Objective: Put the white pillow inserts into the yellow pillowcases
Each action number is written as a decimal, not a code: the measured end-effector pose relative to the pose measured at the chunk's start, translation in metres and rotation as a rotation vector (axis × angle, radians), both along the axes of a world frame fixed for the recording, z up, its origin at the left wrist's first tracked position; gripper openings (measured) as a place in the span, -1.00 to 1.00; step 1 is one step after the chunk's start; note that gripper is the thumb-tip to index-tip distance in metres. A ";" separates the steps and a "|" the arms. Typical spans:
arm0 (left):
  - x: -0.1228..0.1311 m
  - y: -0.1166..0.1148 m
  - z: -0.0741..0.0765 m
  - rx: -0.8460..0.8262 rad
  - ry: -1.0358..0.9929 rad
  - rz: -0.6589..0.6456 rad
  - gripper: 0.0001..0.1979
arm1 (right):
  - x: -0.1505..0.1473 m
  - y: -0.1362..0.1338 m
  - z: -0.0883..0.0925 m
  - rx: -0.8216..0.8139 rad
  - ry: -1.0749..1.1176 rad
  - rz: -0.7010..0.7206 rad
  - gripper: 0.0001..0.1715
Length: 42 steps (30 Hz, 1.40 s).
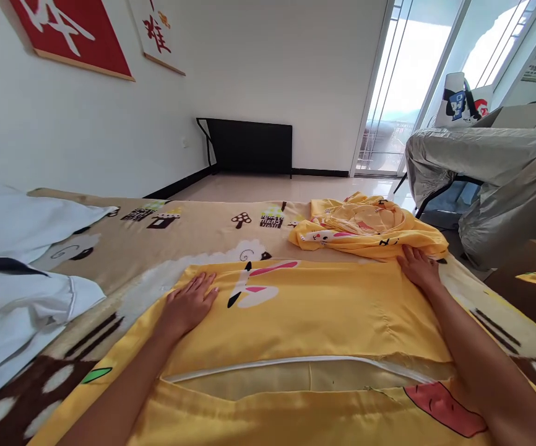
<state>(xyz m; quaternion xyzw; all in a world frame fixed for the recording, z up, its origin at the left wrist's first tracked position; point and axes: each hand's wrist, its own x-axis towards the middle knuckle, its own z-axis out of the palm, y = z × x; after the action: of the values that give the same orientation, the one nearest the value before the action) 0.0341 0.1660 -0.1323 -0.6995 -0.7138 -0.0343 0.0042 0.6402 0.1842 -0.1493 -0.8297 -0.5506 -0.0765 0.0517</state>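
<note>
A yellow fabric cover [324, 316] with a white rabbit print lies spread before me, probably bedding. Across its near part runs a long slit edged by a white zipper strip [296, 360], gaping so that the paler inside shows. My left hand [191, 303] rests flat on the cover's upper left, fingers stretched out, beside the rabbit print. At the upper right corner my right hand [419, 267] lies with fingers extended, pressing the fabric edge. Just beyond it sits a bunched yellow cloth [365, 226] with the same kind of print. Neither hand grips anything.
Under everything is a beige patterned blanket [212, 226]. White cloth [21, 291] with a dark band lies at the left. A table under a silvery cover [481, 152] stands at the right, bearing a carton [523, 116] and bags. A black panel [252, 147] leans near the far wall.
</note>
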 end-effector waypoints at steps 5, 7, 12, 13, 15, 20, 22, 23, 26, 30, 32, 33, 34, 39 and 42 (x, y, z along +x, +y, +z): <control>-0.001 0.000 -0.001 0.017 0.006 0.000 -0.43 | -0.002 -0.018 -0.003 0.022 -0.019 0.065 -0.27; -0.002 -0.003 0.001 0.031 0.001 -0.020 -0.44 | 0.005 -0.034 0.001 0.001 -0.015 0.079 -0.31; -0.001 -0.017 0.018 0.096 0.007 -0.105 -0.47 | 0.019 -0.085 0.025 0.029 -0.028 -0.020 -0.37; 0.006 -0.021 0.022 0.112 0.014 -0.133 -0.49 | 0.014 -0.094 0.031 0.049 -0.039 -0.026 -0.38; 0.029 -0.028 0.029 0.140 0.021 -0.213 -0.51 | -0.010 -0.108 0.040 0.084 -0.061 0.023 -0.39; 0.117 -0.053 0.031 0.062 -0.050 -0.551 -0.53 | -0.116 -0.128 0.031 0.013 -0.036 0.444 -0.38; 0.127 -0.063 0.026 0.002 -0.067 -0.625 -0.50 | -0.137 -0.138 0.018 -0.083 0.041 0.639 -0.36; 0.119 -0.066 0.022 -0.014 -0.069 -0.624 -0.48 | -0.137 -0.144 0.013 -0.121 0.068 0.648 -0.34; 0.051 -0.069 0.012 -0.007 -0.049 -0.478 -0.43 | -0.096 -0.165 0.008 -0.155 0.072 0.435 -0.27; -0.058 -0.071 0.008 0.001 0.061 -0.307 -0.44 | -0.022 -0.191 0.018 -0.156 -0.051 0.114 -0.34; -0.072 -0.083 0.014 -0.012 0.101 -0.197 -0.45 | -0.016 -0.201 0.024 -0.144 -0.086 0.027 -0.37; -0.065 -0.093 0.017 -0.002 0.115 -0.195 -0.46 | -0.026 -0.205 0.027 -0.120 -0.099 0.035 -0.39; -0.050 -0.107 0.022 0.027 0.118 -0.249 -0.48 | -0.043 -0.209 0.031 -0.088 -0.109 0.077 -0.40; 0.081 -0.190 0.028 0.083 -0.072 -0.848 -0.45 | -0.195 -0.235 0.053 0.030 0.033 0.743 -0.37; 0.122 -0.223 0.014 0.200 -0.037 -1.277 -0.40 | -0.254 -0.257 0.057 -0.052 0.130 1.017 -0.32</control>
<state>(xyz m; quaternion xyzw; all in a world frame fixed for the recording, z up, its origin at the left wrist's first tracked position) 0.1565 -0.0569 -0.1183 -0.9820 -0.1507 -0.1084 0.0360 0.3857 -0.0732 -0.0924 -0.4610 -0.8819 0.0238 0.0956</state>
